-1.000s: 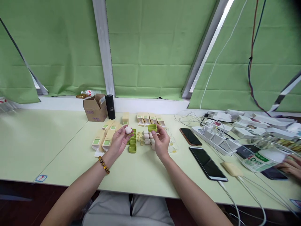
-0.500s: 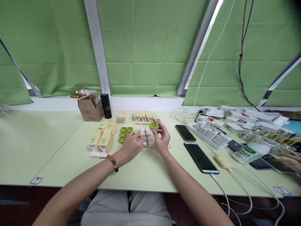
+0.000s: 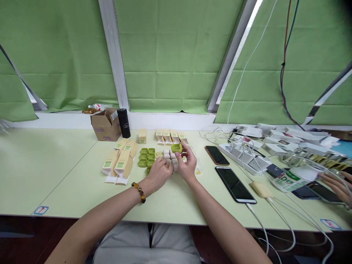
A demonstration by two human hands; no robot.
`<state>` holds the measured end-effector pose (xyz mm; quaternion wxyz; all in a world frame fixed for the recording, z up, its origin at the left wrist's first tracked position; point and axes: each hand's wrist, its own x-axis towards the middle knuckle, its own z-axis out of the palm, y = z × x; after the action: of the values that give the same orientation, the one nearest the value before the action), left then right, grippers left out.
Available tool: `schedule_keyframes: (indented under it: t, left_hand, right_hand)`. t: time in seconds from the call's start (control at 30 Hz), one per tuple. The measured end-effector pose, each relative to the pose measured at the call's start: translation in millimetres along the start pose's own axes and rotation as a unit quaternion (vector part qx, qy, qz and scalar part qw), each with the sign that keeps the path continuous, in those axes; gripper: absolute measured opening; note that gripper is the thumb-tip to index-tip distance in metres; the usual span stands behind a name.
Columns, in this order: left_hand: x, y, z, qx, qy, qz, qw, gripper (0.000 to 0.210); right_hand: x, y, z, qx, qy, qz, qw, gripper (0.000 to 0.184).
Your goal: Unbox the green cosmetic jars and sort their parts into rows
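Observation:
My right hand (image 3: 187, 163) holds a small green square tray (image 3: 176, 148) between thumb and fingers, raised over the table. My left hand (image 3: 160, 171), a beaded bracelet on its wrist, has its fingers curled together at a group of small white rounded pieces (image 3: 166, 154). Whatever those fingers pinch is hidden. Left of the white pieces, more green square trays (image 3: 143, 156) stand in rows, the nearest partly behind my left hand. Tiny yellowish pieces (image 3: 158, 154) lie between the trays and the white pieces.
Cream cartons lie in a left group (image 3: 124, 163) and a back row (image 3: 166, 136). Behind stand a cardboard box (image 3: 106, 126) and a black bottle (image 3: 124, 124). Phones (image 3: 235, 184), a power strip (image 3: 242, 157) and cables crowd the right, where another person's hand (image 3: 337, 185) shows.
My left hand has moved right and slightly nearer me, to the white pieces, uncovering more green trays. My right hand has shifted slightly left with its tray.

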<state>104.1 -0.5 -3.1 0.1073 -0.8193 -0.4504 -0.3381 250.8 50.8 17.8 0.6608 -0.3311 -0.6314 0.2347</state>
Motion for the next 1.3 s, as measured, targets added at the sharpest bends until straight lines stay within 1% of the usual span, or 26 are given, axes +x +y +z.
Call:
schedule_keyframes:
  t: [0.13, 0.27, 0.4, 0.5, 0.6, 0.67, 0.77, 0.83, 0.93, 1.07, 1.17, 1.3]
  left_hand:
    - [1.5, 1.4, -1.1, 0.091, -0.042, 0.028, 0.995, 0.022]
    - [3.7, 4.7, -7.7, 0.138, -0.05, 0.032, 0.989, 0.018]
    - [3.6, 6.2, -23.1, 0.158, -0.05, 0.024, 0.986, 0.011]
    - [1.8, 1.6, -41.2, 0.149, -0.046, 0.005, 0.988, 0.013]
    - [-2.5, -8.0, -58.4, 0.117, -0.009, -0.031, 0.993, 0.011]
    - [-7.2, -15.0, -65.8, 0.094, 0.033, -0.036, 0.994, 0.02]
    - [-15.9, -22.4, -69.7, 0.073, 0.102, -0.022, 0.992, 0.033]
    - [-21.2, -24.3, -69.2, 0.064, 0.134, -0.015, 0.989, 0.038]
    - [-26.3, -23.3, -68.0, 0.054, 0.144, -0.007, 0.988, 0.043]
    - [-28.5, -20.9, -69.2, 0.058, 0.158, 0.011, 0.986, 0.038]
    - [-28.7, -21.1, -70.4, 0.062, 0.177, 0.007, 0.982, 0.033]
    - [-28.4, -21.6, -69.7, 0.047, 0.191, -0.017, 0.98, 0.024]
  right_hand:
    - [-0.7, -1.5, 0.8, 0.003, -0.001, 0.001, 1.0, 0.045]
    - [-1.7, -2.2, 0.8, 0.007, -0.005, -0.001, 1.0, 0.044]
    - [-3.8, 1.8, 0.7, 0.025, -0.023, -0.003, 0.999, 0.045]
    - [-5.9, 5.0, 2.7, 0.066, -0.042, 0.006, 0.997, 0.046]
    - [-8.9, 3.2, 7.4, 0.133, -0.077, 0.018, 0.988, 0.046]
    - [-11.5, -1.1, 11.0, 0.177, -0.105, 0.029, 0.978, 0.045]
    - [-16.1, -9.1, 15.6, 0.223, -0.14, 0.052, 0.963, 0.046]
    - [-19.2, -13.6, 17.6, 0.244, -0.162, 0.072, 0.954, 0.048]
    - [-22.8, -18.2, 19.6, 0.273, -0.196, 0.099, 0.937, 0.048]
    - [-25.8, -19.8, 20.6, 0.299, -0.226, 0.112, 0.92, 0.047]
    - [-28.2, -18.5, 20.6, 0.281, -0.234, 0.111, 0.924, 0.044]
    - [-32.5, -19.0, 21.2, 0.232, -0.235, 0.078, 0.941, 0.051]
